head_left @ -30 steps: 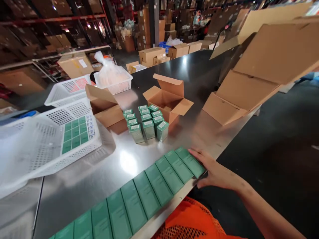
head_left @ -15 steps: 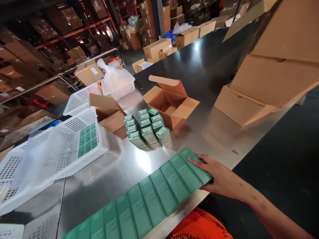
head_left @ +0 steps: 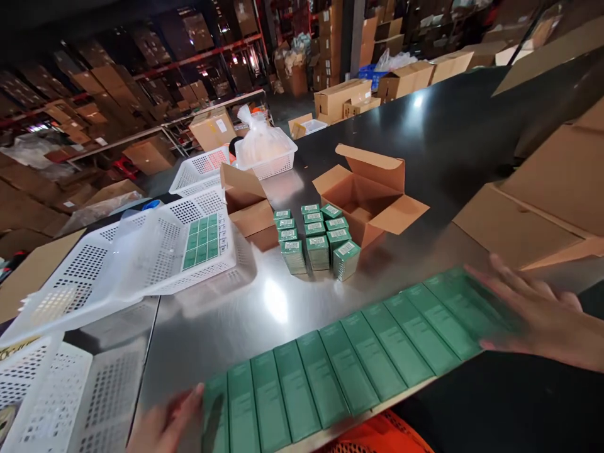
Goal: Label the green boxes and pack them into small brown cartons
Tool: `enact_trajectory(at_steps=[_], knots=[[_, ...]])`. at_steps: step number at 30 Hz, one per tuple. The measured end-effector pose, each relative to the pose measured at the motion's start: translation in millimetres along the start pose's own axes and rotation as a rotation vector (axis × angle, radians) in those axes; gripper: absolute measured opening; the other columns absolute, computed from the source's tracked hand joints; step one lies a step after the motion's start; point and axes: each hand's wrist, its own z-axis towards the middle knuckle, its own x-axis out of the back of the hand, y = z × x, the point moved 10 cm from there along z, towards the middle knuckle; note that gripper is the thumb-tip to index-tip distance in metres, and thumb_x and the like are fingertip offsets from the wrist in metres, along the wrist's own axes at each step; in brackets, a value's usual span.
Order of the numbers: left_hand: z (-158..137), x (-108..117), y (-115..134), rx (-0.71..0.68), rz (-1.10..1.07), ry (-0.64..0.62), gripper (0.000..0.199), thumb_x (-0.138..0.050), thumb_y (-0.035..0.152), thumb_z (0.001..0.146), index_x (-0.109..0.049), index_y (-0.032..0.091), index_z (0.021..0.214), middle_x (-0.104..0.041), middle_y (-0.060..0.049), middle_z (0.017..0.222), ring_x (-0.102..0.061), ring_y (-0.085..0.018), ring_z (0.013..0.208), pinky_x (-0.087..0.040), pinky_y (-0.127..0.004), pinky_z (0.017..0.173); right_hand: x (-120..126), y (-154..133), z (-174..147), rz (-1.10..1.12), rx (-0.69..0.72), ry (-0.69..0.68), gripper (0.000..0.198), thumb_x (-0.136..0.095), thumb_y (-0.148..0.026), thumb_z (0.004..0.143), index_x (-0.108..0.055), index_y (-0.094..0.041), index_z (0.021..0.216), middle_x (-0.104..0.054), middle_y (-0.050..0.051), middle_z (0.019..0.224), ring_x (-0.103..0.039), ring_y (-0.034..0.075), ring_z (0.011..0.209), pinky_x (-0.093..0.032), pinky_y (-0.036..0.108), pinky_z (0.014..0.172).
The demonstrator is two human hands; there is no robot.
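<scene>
A long row of slim green boxes lies side by side along the front edge of the metal table. At the row's right end is my right hand, blurred, with fingers stretched out and apart over the end box. My left hand is partly cut off by the bottom of the view. Its fingers are apart, with one fingertip against the row's left end. Beyond the row stand several stacks of similar green boxes with barcode labels on their ends.
Behind the stacks sits an open carton, with another carton left of it. White perforated baskets line the left side, one holding green boxes. Larger cartons stand at right. A tied plastic bag rests in a farther basket.
My left hand has come into view at the row's left end. My right hand has loosened from its grip around the end box, its fingers now spread. The view has shifted left.
</scene>
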Motion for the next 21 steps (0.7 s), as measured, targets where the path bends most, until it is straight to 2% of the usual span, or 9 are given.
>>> enact_trajectory(at_steps=[1, 2, 4, 5, 8, 10, 14, 19, 21], knots=[[8.0, 8.2, 7.9, -0.014, 0.023, 0.018, 0.052, -0.064, 0.077, 0.061, -0.077, 0.028, 0.075, -0.078, -0.006, 0.077, -0.073, -0.036, 0.084, -0.058, -0.044, 0.076, 16.5, -24.8, 14.7, -0.041, 0.005, 0.086, 0.118, -0.077, -0.082, 0.033, -0.049, -0.044, 0.141, -0.046, 0.019, 0.147, -0.052, 0.058, 0.115, -0.041, 0.074, 0.073], [15.5, 13.6, 19.1, -0.05, 0.046, 0.019, 0.052, -0.066, 0.074, 0.061, -0.078, 0.028, 0.082, -0.079, -0.006, 0.085, -0.073, -0.036, 0.09, -0.058, -0.043, 0.079, 24.2, -57.7, 32.4, -0.023, 0.039, 0.085, 0.118, -0.075, -0.082, 0.044, -0.038, -0.044, 0.149, -0.036, 0.016, 0.155, -0.044, 0.058, 0.125, -0.039, 0.076, 0.08], [27.1, 17.1, 46.2, -0.153, 0.031, -0.004, 0.053, -0.065, 0.072, 0.064, -0.079, 0.028, 0.089, -0.079, -0.006, 0.096, -0.072, -0.034, 0.096, -0.056, -0.039, 0.083, 27.3, -139.7, 73.0, 0.064, 0.172, -0.018, 0.105, -0.07, -0.073, 0.068, -0.022, -0.04, 0.155, -0.025, 0.012, 0.161, -0.034, 0.046, 0.139, -0.035, 0.071, 0.098], [30.8, 15.2, 59.3, -0.201, 0.0, -0.028, 0.053, -0.064, 0.071, 0.066, -0.079, 0.027, 0.09, -0.079, -0.006, 0.097, -0.072, -0.033, 0.095, -0.056, -0.037, 0.084, 23.8, -184.1, 93.4, 0.096, 0.264, -0.092, 0.104, -0.07, -0.07, 0.071, -0.02, -0.037, 0.156, -0.022, 0.011, 0.162, -0.029, 0.043, 0.143, -0.03, 0.068, 0.106], [32.8, 8.1, 87.6, -0.322, -0.112, -0.054, 0.051, -0.063, 0.069, 0.07, -0.08, 0.024, 0.089, -0.079, -0.008, 0.098, -0.072, -0.031, 0.092, -0.055, -0.035, 0.084, 0.4, -289.3, 154.9, 0.109, 0.436, -0.271, 0.103, -0.077, -0.058, 0.071, -0.025, -0.029, 0.155, -0.024, 0.013, 0.161, -0.025, 0.041, 0.144, -0.027, 0.06, 0.111], [28.0, 5.7, 92.6, -0.385, -0.151, -0.047, 0.049, -0.064, 0.067, 0.071, -0.08, 0.024, 0.088, -0.079, -0.009, 0.1, -0.071, -0.031, 0.094, -0.055, -0.035, 0.085, -22.1, -330.5, 194.7, 0.088, 0.48, -0.338, 0.112, -0.084, -0.052, 0.062, -0.028, -0.024, 0.154, -0.036, 0.018, 0.152, -0.036, 0.045, 0.135, -0.03, 0.06, 0.108], [17.7, 9.8, 55.7, -0.359, -0.217, -0.05, 0.049, -0.064, 0.069, 0.07, -0.08, 0.024, 0.084, -0.079, -0.009, 0.099, -0.071, -0.032, 0.097, -0.055, -0.038, 0.089, -76.0, -353.8, 253.0, -0.055, 0.407, -0.525, 0.138, -0.094, -0.053, 0.031, -0.035, -0.02, 0.151, -0.038, 0.021, 0.145, -0.042, 0.05, 0.124, -0.032, 0.062, 0.103], [17.8, 23.0, -45.8, -0.057, -0.372, -0.033, 0.064, -0.067, 0.078, 0.06, -0.079, 0.022, 0.088, -0.079, -0.01, 0.099, -0.071, -0.033, 0.101, -0.056, -0.041, 0.094, -116.1, -349.9, 274.8, -0.184, 0.364, -0.719, 0.154, -0.093, -0.054, 0.014, -0.033, -0.023, 0.152, 0.0, 0.017, 0.163, -0.003, 0.061, 0.139, -0.01, 0.077, 0.105], [16.8, 22.6, -76.3, 0.042, -0.46, -0.032, 0.068, -0.068, 0.08, 0.056, -0.079, 0.02, 0.088, -0.079, -0.01, 0.096, -0.072, -0.033, 0.099, -0.057, -0.041, 0.092, -125.0, -347.2, 277.6, -0.179, 0.34, -0.779, 0.147, -0.094, -0.048, 0.015, -0.039, -0.026, 0.149, 0.004, 0.014, 0.164, -0.002, 0.063, 0.139, -0.014, 0.079, 0.103]])
